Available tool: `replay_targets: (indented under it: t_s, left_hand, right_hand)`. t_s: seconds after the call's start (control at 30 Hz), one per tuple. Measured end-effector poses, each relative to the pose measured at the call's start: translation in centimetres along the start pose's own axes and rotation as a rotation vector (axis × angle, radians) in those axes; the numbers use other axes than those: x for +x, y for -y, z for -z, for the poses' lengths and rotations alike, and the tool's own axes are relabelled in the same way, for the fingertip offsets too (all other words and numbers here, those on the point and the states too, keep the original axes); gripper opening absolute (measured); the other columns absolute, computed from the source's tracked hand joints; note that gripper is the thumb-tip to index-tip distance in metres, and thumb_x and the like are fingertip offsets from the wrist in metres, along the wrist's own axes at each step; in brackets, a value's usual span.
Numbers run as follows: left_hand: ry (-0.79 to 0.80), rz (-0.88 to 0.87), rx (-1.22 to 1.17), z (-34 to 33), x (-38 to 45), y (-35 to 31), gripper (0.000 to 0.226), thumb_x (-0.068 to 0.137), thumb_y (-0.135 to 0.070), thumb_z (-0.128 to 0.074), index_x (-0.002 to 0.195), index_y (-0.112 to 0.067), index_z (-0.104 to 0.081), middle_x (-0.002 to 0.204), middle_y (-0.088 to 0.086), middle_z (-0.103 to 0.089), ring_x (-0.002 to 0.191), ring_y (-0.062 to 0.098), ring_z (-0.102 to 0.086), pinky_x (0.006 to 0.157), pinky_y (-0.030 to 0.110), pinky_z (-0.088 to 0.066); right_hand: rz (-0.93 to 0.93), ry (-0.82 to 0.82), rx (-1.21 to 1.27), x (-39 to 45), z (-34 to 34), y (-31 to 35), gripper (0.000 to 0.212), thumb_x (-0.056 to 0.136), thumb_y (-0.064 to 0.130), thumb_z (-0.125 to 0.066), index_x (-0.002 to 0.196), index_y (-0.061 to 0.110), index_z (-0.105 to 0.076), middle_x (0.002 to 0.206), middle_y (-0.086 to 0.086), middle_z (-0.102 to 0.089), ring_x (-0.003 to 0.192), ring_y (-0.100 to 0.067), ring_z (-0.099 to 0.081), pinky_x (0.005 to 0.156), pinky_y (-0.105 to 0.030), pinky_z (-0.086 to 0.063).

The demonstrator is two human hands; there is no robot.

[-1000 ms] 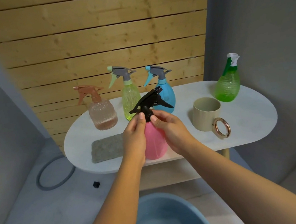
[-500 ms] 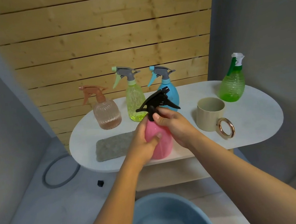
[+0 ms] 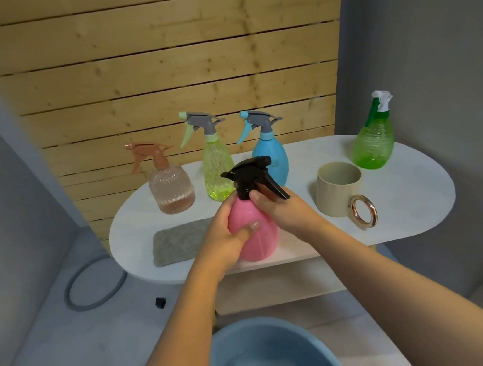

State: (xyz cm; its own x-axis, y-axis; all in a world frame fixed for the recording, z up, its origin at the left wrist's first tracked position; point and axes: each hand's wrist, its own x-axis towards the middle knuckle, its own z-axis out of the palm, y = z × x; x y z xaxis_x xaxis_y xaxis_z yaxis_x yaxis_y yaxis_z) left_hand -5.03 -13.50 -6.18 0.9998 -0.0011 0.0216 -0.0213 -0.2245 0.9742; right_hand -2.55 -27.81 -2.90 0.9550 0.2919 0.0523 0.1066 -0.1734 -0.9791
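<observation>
At the front edge of the white table (image 3: 404, 192), between both hands: pink spray bottle (image 3: 255, 236), upright, base on the tabletop. Fitted on top with a black trigger head (image 3: 253, 175), lever slanting down to the right. Left hand (image 3: 223, 243) wrapped round the pink body from the left side, thumb laid across the front. Right hand (image 3: 290, 213) closed on the collar of the trigger head, thumb tip against the neck, remaining fingers hidden behind the bottle. Seated fully on the neck or loose: cannot tell.

Just left of the pink bottle, partly covered by the left hand: flat grey cloth pad (image 3: 177, 242). Along the back of the table, left to right: ribbed peach spray bottle (image 3: 172, 192), yellow-green spray bottle (image 3: 217, 170) with grey head, blue spray bottle (image 3: 272, 157) with grey head, the last directly behind the black trigger head. Well apart at the far right: green spray bottle (image 3: 373, 144) with white nozzle. Right of the hands, near but not touching: beige mug (image 3: 338, 191), open end up, gold ring handle (image 3: 363, 209) turned toward the near edge.

Behind the table: wooden slat wall (image 3: 158, 71). On the floor at left: grey ring (image 3: 93, 283) and small black cap (image 3: 160, 302), apart from each other. Below the forearms, at the bottom of the view: blue basin (image 3: 269, 360)
</observation>
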Motion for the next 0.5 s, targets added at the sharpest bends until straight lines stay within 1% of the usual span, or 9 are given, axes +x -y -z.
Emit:
replay_targets:
  t_s: [0.03, 0.07, 0.13, 0.2, 0.27, 0.37, 0.43, 0.47, 0.5]
  left_hand:
    - [0.009, 0.003, -0.011, 0.2, 0.0, 0.0, 0.07, 0.085, -0.019, -0.069, 0.144, -0.034, -0.033, 0.137, -0.006, -0.049, 0.119, 0.017, -0.052, 0.1, 0.041, -0.046]
    - [0.024, 0.007, -0.028, 0.3, 0.1, 0.0, 0.071, 0.084, -0.018, -0.07, 0.144, -0.033, -0.035, 0.137, -0.004, -0.05, 0.12, 0.019, -0.052, 0.101, 0.045, -0.045]
    - [0.065, 0.002, -0.057, 0.7, 0.2, 0.1, 0.067, 0.083, -0.015, -0.07, 0.14, -0.035, -0.04, 0.134, -0.002, -0.054, 0.12, 0.021, -0.053, 0.1, 0.05, -0.045]
    - [0.101, -0.012, -0.057, 0.7, 0.2, 0.0, 0.064, 0.082, -0.016, -0.071, 0.134, -0.04, -0.043, 0.13, -0.004, -0.057, 0.118, 0.019, -0.055, 0.1, 0.05, -0.045]
    - [0.127, -0.002, -0.044, 0.7, 0.1, -0.2, 0.067, 0.079, -0.024, -0.073, 0.136, -0.04, -0.042, 0.129, -0.004, -0.057, 0.118, 0.018, -0.054, 0.099, 0.05, -0.046]
    - [0.14, 0.005, -0.023, 0.8, 0.2, -0.1, 0.074, 0.072, -0.034, -0.073, 0.137, -0.039, -0.039, 0.131, -0.004, -0.055, 0.121, 0.019, -0.053, 0.099, 0.05, -0.046]
    - [0.139, -0.002, 0.007, 0.9, 0.2, -0.1, 0.072, 0.077, -0.027, -0.073, 0.139, -0.038, -0.038, 0.132, -0.003, -0.055, 0.122, 0.02, -0.052, 0.1, 0.05, -0.045]
    - [0.137, -0.001, 0.016, 0.9, 0.3, -0.1, 0.072, 0.08, -0.022, -0.072, 0.141, -0.036, -0.038, 0.133, -0.003, -0.054, 0.122, 0.02, -0.052, 0.101, 0.05, -0.044]
    - [0.132, 0.001, 0.022, 0.9, 0.3, 0.0, 0.072, 0.081, -0.018, -0.072, 0.142, -0.034, -0.037, 0.133, -0.003, -0.054, 0.122, 0.02, -0.051, 0.102, 0.05, -0.043]
  right_hand:
    - [0.028, 0.012, -0.091, 0.0, 0.0, -0.1, 0.026, 0.095, 0.035, -0.049, 0.119, 0.027, -0.056, 0.111, 0.002, -0.06, 0.107, -0.016, -0.056, 0.095, -0.036, -0.045]
    - [0.052, 0.025, -0.132, 0.0, 0.2, -0.3, 0.027, 0.096, 0.035, -0.047, 0.12, 0.027, -0.055, 0.109, 0.005, -0.061, 0.105, -0.014, -0.057, 0.094, -0.033, -0.046]
    - [0.09, 0.11, -0.033, -0.1, 0.9, -0.4, 0.02, 0.096, 0.031, -0.046, 0.11, 0.026, -0.06, 0.097, 0.012, -0.068, 0.095, -0.004, -0.062, 0.087, -0.024, -0.05]
    - [0.096, 0.187, 0.099, -0.1, 2.0, 0.1, 0.018, 0.096, 0.025, -0.047, 0.101, 0.026, -0.064, 0.089, 0.016, -0.071, 0.088, 0.002, -0.065, 0.074, -0.01, -0.048]
    - [0.077, 0.22, 0.138, 0.2, 2.5, 0.4, 0.018, 0.095, 0.023, -0.048, 0.1, 0.023, -0.066, 0.089, 0.014, -0.072, 0.087, 0.003, -0.065, 0.071, -0.006, -0.046]
    - [0.062, 0.272, 0.094, 0.6, 2.4, 0.6, 0.018, 0.095, 0.02, -0.048, 0.1, 0.02, -0.065, 0.095, 0.009, -0.07, 0.087, 0.003, -0.065, 0.073, -0.006, -0.047]
    - [0.074, 0.24, 0.063, 1.0, 2.4, 0.6, 0.016, 0.094, 0.015, -0.051, 0.1, 0.015, -0.066, 0.1, -0.005, -0.07, 0.089, -0.002, -0.064, 0.08, -0.013, -0.049]
    - [0.075, 0.209, 0.064, 1.0, 2.3, 0.7, 0.016, 0.093, 0.01, -0.053, 0.1, 0.013, -0.067, 0.099, -0.008, -0.07, 0.088, -0.005, -0.064, 0.083, -0.018, -0.05]
    - [0.082, 0.179, 0.067, 1.0, 2.1, 0.8, 0.016, 0.091, 0.007, -0.055, 0.101, 0.011, -0.067, 0.097, -0.008, -0.07, 0.088, -0.007, -0.064, 0.085, -0.022, -0.05]
